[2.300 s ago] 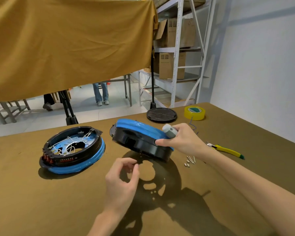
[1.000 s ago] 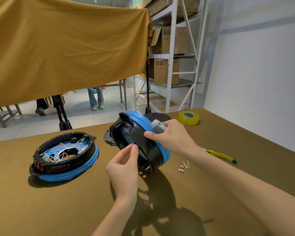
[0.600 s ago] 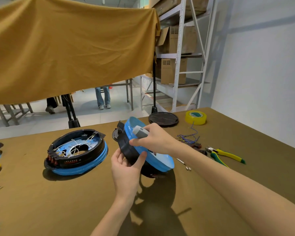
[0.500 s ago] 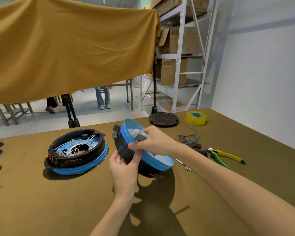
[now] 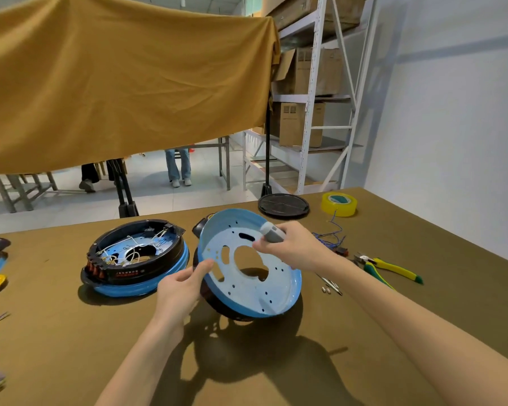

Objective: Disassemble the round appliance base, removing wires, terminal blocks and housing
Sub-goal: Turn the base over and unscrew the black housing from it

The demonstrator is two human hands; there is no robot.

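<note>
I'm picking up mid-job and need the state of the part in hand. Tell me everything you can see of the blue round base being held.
The blue round base is a shallow blue dish with a black outer housing, held tilted with its open side toward the camera. Its pale blue inner face shows a large central opening, several slots and small holes; no wires show inside. The left hand grips its left rim. The right hand holds a grey tool over its upper edge. Its lower edge sits near the table.
</note>
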